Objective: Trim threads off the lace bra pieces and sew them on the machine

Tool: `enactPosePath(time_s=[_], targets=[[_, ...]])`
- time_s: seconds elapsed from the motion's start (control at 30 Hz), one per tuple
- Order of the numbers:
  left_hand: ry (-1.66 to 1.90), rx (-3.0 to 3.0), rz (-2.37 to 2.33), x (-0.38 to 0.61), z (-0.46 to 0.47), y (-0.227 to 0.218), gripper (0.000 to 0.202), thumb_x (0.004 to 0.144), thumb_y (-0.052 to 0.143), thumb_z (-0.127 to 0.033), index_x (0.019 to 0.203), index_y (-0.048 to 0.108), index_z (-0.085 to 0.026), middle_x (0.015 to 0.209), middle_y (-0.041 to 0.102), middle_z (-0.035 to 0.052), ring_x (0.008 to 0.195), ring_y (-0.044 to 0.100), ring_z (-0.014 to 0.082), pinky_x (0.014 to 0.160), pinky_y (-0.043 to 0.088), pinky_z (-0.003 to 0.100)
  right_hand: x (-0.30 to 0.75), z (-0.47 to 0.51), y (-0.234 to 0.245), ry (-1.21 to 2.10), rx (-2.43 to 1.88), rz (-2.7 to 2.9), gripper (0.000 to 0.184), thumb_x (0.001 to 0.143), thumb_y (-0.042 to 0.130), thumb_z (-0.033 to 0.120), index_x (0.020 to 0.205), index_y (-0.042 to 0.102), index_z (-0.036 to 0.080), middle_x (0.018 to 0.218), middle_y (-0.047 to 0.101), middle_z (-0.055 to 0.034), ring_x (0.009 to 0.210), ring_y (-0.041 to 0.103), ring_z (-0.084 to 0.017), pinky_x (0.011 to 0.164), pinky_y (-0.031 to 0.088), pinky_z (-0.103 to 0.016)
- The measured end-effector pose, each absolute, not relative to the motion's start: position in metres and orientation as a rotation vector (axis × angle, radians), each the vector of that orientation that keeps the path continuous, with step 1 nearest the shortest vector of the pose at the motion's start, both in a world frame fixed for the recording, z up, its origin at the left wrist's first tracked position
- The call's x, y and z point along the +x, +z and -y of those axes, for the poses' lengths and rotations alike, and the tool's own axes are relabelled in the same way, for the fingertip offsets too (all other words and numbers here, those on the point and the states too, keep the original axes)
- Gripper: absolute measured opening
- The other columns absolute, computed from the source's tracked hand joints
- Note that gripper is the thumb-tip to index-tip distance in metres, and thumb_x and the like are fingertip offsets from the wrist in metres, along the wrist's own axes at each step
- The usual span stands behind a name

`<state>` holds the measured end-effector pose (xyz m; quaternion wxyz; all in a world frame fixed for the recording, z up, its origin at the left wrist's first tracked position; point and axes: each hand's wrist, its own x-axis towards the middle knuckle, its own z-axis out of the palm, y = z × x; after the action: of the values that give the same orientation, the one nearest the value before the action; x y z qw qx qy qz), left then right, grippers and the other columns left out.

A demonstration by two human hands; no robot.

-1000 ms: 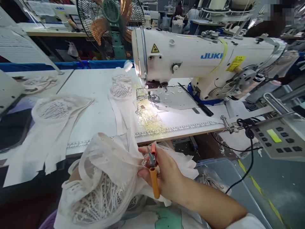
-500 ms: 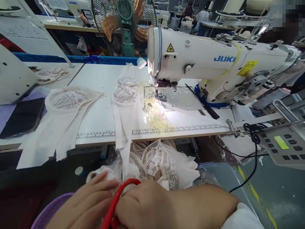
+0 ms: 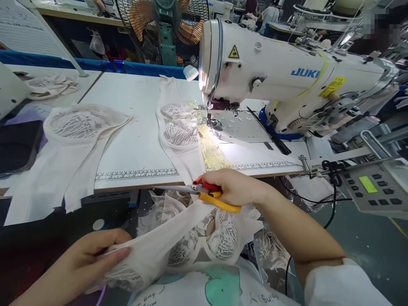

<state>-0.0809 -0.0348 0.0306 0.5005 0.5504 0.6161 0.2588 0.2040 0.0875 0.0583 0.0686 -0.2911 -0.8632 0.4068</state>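
Observation:
My right hand [image 3: 234, 187] is closed on scissors [image 3: 204, 193] with red and yellow handles, held at the table's front edge with the blades pointing left. The blades meet a white fabric strip [image 3: 183, 223] that runs from a lace piece [image 3: 178, 131] on the table down to my left hand. My left hand [image 3: 86, 259] pinches the lower end of that strip, pulling it taut low over my lap. More white lace pieces [image 3: 219, 238] are heaped in my lap under the strip.
A white JUKI sewing machine [image 3: 280, 80] stands on the white table [image 3: 134, 127], its lamp lighting the needle area. Another lace piece [image 3: 76, 127] lies at left beside a black phone [image 3: 15, 146]. A control panel [image 3: 371, 187] hangs at right. A fan [image 3: 165, 21] is behind.
Both hands were low together over the lap. Now my right hand has risen with the scissors to the table edge, and my left hand has pulled the fabric strip down and left.

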Motion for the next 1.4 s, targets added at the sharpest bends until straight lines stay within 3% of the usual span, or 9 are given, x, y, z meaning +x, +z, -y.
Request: enactPosePath(time_s=[0.07,0.17,0.27,0.43,0.53,0.7,0.9,1.1,1.4], targets=[[0.577,1.452,-1.398,-0.083,0.023,0.021,0.026,0.069,0.066,-0.042,0.053,0.066,-0.021,0.057,0.059,0.0022,0.051,0.055,0.0151,0.048,0.044,0.016,0.198,-0.089,0.056,1.214,-0.884,2.658,0.021,0.078,0.056,0.02,0.069,0.037,0.02,0.069,0.05,0.0027,0.06,0.041,-0.01,0.053,0.03,-0.021],[0.641,1.553,-1.437,-0.077,0.01,0.01,0.015,0.066,0.071,-0.037,0.073,0.074,-0.024,0.076,0.069,0.0049,0.068,0.062,0.0193,0.057,0.047,0.015,0.188,-0.087,0.06,1.234,-0.832,2.727,0.019,0.078,0.055,0.023,0.071,0.038,0.02,0.07,0.051,0.002,0.059,0.041,-0.011,0.052,0.029,-0.022],[0.733,1.575,-1.388,-0.059,0.005,0.01,0.027,0.06,0.076,-0.031,0.088,0.075,-0.026,0.083,0.073,0.0051,0.073,0.065,0.0216,0.064,0.049,0.017,0.178,-0.084,0.068,1.252,-0.76,2.75,0.02,0.078,0.054,0.023,0.07,0.036,0.02,0.068,0.049,0.003,0.058,0.039,-0.011,0.052,0.028,-0.022],[0.907,1.416,-1.333,-0.024,-0.001,0.021,0.012,0.065,0.072,-0.031,0.072,0.075,-0.023,0.074,0.071,0.007,0.072,0.062,0.0229,0.068,0.051,0.025,0.172,-0.091,0.077,1.251,-0.647,2.832,0.023,0.078,0.054,0.022,0.069,0.033,0.021,0.066,0.045,0.0042,0.058,0.037,-0.01,0.053,0.027,-0.023],[0.897,1.26,-1.28,-0.019,-0.004,0.023,0.01,0.063,0.075,-0.03,0.066,0.071,-0.021,0.073,0.066,0.0057,0.07,0.059,0.0205,0.061,0.05,0.023,0.176,-0.102,0.079,1.217,-0.584,2.893,0.025,0.08,0.055,0.026,0.069,0.033,0.021,0.065,0.043,0.0046,0.058,0.036,-0.01,0.053,0.027,-0.023],[0.84,1.109,-1.159,-0.024,-0.008,0.019,0.018,0.069,0.074,-0.033,0.066,0.062,-0.019,0.065,0.057,0.0006,0.056,0.049,0.0115,0.048,0.042,0.017,0.179,-0.118,0.081,1.103,-0.557,2.929,0.024,0.08,0.054,0.02,0.068,0.034,0.02,0.065,0.042,0.0046,0.058,0.036,-0.01,0.053,0.027,-0.024],[0.91,0.986,-1.219,-0.013,-0.007,0.027,0.023,0.062,0.08,-0.034,0.062,0.063,-0.018,0.08,0.065,0.0034,0.076,0.055,0.0162,0.063,0.045,0.02,0.174,-0.116,0.086,1.068,-0.532,2.894,0.024,0.08,0.054,0.016,0.067,0.034,0.02,0.066,0.043,0.0042,0.06,0.037,-0.01,0.055,0.027,-0.024],[0.99,0.91,-1.271,-0.006,-0.006,0.027,0.024,0.059,0.082,-0.034,0.064,0.064,-0.019,0.071,0.06,-0.0011,0.062,0.048,0.0107,0.053,0.039,0.017,0.175,-0.112,0.088,1.051,-0.558,2.883,0.026,0.081,0.055,0.018,0.067,0.033,0.02,0.067,0.044,0.004,0.06,0.037,-0.01,0.056,0.028,-0.024],[0.953,0.931,-1.292,-0.005,-0.009,0.03,0.024,0.058,0.082,-0.034,0.064,0.065,-0.019,0.061,0.055,-0.0021,0.056,0.045,0.0092,0.048,0.038,0.015,0.174,-0.113,0.086,1.05,-0.532,2.865,0.026,0.082,0.055,0.019,0.067,0.033,0.02,0.067,0.045,0.0036,0.059,0.038,-0.01,0.055,0.028,-0.024]])
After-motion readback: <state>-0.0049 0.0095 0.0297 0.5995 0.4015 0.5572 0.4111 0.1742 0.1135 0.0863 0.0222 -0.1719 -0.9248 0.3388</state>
